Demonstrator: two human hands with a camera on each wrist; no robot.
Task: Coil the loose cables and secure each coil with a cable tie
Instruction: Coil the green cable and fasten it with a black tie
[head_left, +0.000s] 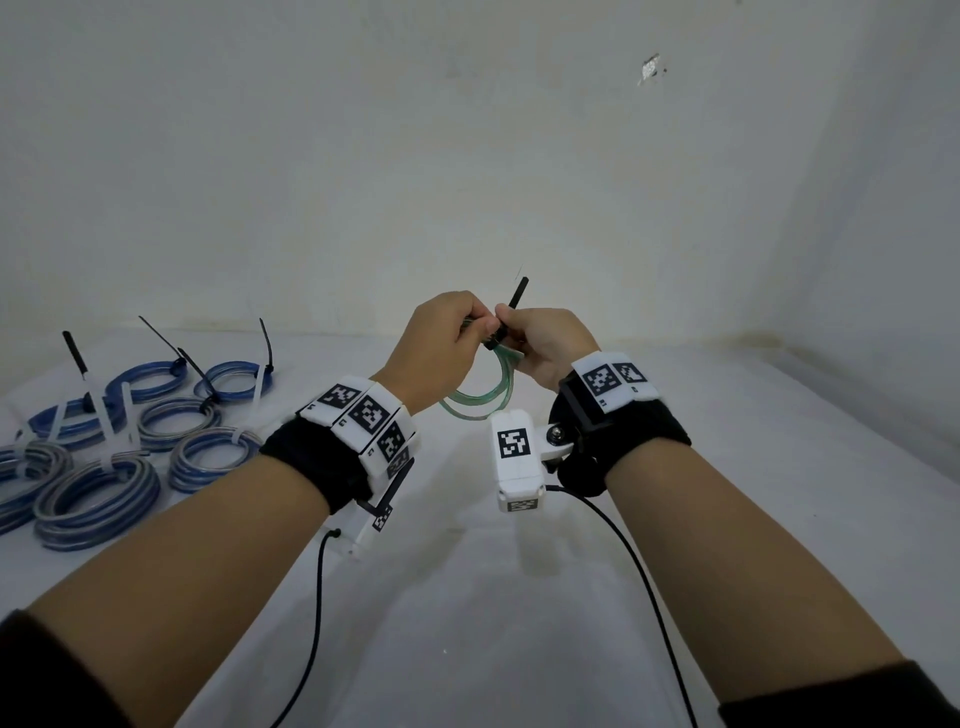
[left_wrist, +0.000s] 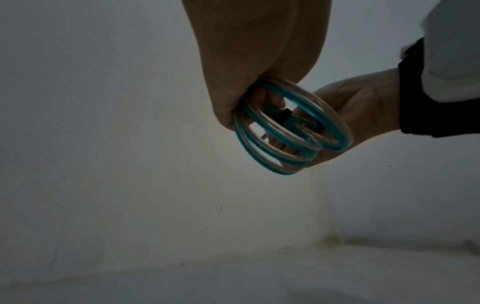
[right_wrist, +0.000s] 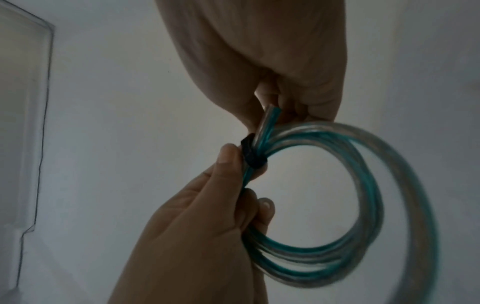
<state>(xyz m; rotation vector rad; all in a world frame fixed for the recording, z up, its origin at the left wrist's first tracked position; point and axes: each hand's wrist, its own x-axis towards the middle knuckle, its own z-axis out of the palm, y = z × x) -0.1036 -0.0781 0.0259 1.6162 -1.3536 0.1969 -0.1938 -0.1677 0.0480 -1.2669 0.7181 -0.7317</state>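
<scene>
Left of frame: tied blue coils (head_left: 119, 441) on white table (head_left: 467, 597). Centre, raised: left hand (head_left: 441, 338) curled, pinching glossy green-clear coil (head_left: 488, 395). Right hand (head_left: 545, 343) curled, gripping black cable tie (head_left: 514, 301) around coil.

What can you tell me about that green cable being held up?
The green cable is a clear, glossy plastic cord with a teal stripe, wound into a few round loops. It hangs above the table between both hands. A black tie already wraps the bunched strands at the top, its tail sticking up. The left hand pinches the coil beside the tie; the right hand holds it at the tie. A cut end pokes out.
</scene>
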